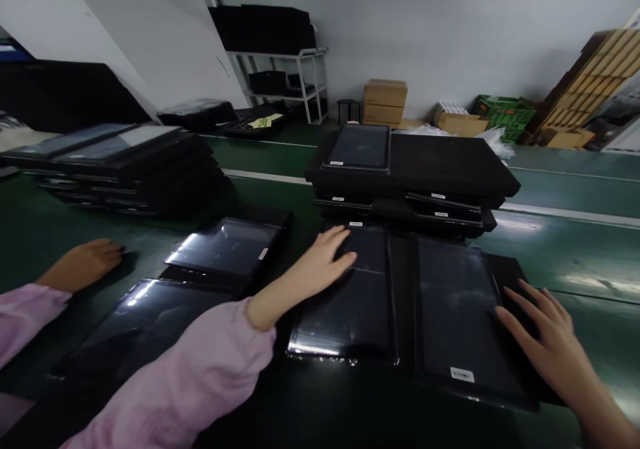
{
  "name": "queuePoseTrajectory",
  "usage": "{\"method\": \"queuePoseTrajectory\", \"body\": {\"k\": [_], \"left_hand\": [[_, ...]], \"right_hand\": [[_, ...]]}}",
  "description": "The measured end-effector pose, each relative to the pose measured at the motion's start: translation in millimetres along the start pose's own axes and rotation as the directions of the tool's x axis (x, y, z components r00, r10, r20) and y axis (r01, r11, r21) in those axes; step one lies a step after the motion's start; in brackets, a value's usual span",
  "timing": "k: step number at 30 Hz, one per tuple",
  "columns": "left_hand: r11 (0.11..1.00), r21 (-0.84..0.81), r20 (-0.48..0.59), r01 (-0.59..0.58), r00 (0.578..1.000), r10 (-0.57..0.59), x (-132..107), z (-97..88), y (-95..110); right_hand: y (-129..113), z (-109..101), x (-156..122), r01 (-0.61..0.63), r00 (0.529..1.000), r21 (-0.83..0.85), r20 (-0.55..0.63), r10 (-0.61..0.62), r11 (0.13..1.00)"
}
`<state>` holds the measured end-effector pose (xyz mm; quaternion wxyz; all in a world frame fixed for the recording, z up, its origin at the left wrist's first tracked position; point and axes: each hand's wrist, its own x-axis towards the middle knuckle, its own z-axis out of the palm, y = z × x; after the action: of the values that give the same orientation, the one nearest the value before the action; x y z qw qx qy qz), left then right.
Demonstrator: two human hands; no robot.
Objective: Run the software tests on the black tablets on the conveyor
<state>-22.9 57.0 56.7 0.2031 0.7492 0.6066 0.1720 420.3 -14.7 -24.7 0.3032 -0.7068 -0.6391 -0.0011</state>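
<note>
My left hand (330,259), in a pink sleeve, has its fingers stretched out over the upper part of a dark flat tablet-like panel (345,315) and seems to touch its glossy face. Beside it on the right lies a second such panel (457,302) with a white label at its near end. My right hand (547,329) is open with fingers spread at that panel's right edge, over a black tray (507,269). Whether its fingertips touch the panel or only the tray, I cannot tell. Neither hand grips anything.
Behind the panels is a stack of black trays (450,162) with a panel (360,145) on top. Two panels (225,245) lie left, near another person's hand (87,262). Another tray stack (165,162) stands farther left on the green work surface (575,255). Cartons (385,102) sit by the wall.
</note>
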Motion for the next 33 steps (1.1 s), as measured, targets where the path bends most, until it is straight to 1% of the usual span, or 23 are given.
{"method": "queuePoseTrajectory", "body": {"k": [3, 5, 7, 10, 14, 17, 22, 23, 25, 27, 29, 31, 32, 33], "left_hand": [[0.991, 0.097, 0.042, -0.087, 0.996, 0.083, 38, 26.6, 33], [0.979, 0.157, 0.040, -0.130, 0.991, 0.126, 59, 39.3, 47], [0.966, 0.207, 0.035, -0.155, 0.988, 0.151, 73, 45.1, 56], [0.953, 0.264, 0.034, -0.152, 0.988, 0.148, 82, 45.6, 64], [0.945, 0.317, 0.006, -0.080, 0.997, 0.083, 82, 43.1, 73], [0.946, 0.319, 0.002, -0.057, 0.998, 0.059, 81, 41.7, 78], [0.965, 0.258, 0.006, -0.050, 0.999, 0.050, 81, 42.0, 78], [0.970, 0.238, 0.005, -0.050, 0.999, 0.050, 81, 41.9, 77], [0.981, 0.186, 0.010, -0.056, 0.998, 0.055, 81, 39.1, 76], [0.991, 0.124, 0.011, -0.058, 0.998, 0.058, 79, 31.3, 74], [0.996, 0.074, -0.006, -0.049, 0.999, 0.050, 71, 17.5, 68], [1.000, 0.008, -0.045, -0.018, 0.999, 0.019, 54, 0.3, 57], [0.999, -0.035, -0.068, 0.008, 0.998, -0.010, 41, -8.1, 48], [0.993, -0.114, -0.091, 0.043, 0.994, -0.053, 27, -15.3, 39]], "right_hand": [[-10, 29, 24, 0.022, 1.000, 0.001, 0.020, -0.022, 1.000], [-14, 39, 32, 0.041, 0.999, 0.009, 0.026, -0.041, 0.999], [-16, 42, 34, 0.052, 0.998, 0.023, 0.028, -0.053, 0.998], [-17, 38, 30, 0.052, 0.998, 0.039, 0.025, -0.053, 0.998], [-21, 32, 29, 0.053, 0.998, 0.053, 0.033, -0.054, 0.997], [-22, 29, 31, 0.050, 0.998, 0.076, 0.035, -0.053, 0.996], [-24, 27, 35, 0.031, 0.998, 0.130, 0.041, -0.037, 0.991], [-25, 26, 36, 0.016, 0.999, 0.146, 0.046, -0.023, 0.989], [-30, 24, 40, -0.052, 0.996, 0.191, 0.078, 0.038, 0.980], [-37, 19, 44, -0.136, 0.987, 0.226, 0.110, 0.113, 0.965], [-45, 11, 45, -0.206, 0.974, 0.247, 0.143, 0.175, 0.947], [-51, -1, 41, -0.254, 0.961, 0.258, 0.178, 0.213, 0.932], [-53, -7, 36, -0.288, 0.951, 0.264, 0.196, 0.241, 0.921], [-53, -13, 29, -0.328, 0.938, 0.272, 0.204, 0.279, 0.905]]}}
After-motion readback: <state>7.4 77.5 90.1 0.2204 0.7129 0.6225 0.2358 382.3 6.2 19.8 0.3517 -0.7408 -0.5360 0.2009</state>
